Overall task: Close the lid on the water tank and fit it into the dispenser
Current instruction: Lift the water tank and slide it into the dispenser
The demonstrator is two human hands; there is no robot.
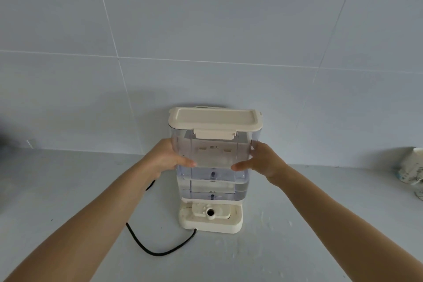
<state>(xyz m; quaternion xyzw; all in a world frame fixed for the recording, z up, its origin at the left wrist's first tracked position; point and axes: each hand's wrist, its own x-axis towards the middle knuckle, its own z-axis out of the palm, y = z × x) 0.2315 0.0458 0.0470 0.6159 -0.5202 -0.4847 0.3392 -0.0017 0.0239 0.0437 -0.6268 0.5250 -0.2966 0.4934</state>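
Note:
The clear plastic water tank point(214, 155) stands upright, held between both hands over the cream dispenser base point(211, 221). Its cream lid point(215, 119) lies flat on top with the front latch flap point(214, 133) folded down. My left hand point(169, 158) grips the tank's left side and my right hand point(261, 162) grips its right side, thumbs on the front face. The tank's bottom edge sits at or just above the base; I cannot tell whether it touches. A round inlet hole point(210, 212) shows on the base in front of the tank.
A black power cord point(158, 250) runs from the base across the grey counter point(68, 190) to the left. A white patterned cup point(412, 167) stands at the right edge. The tiled wall point(206, 30) rises directly behind the dispenser.

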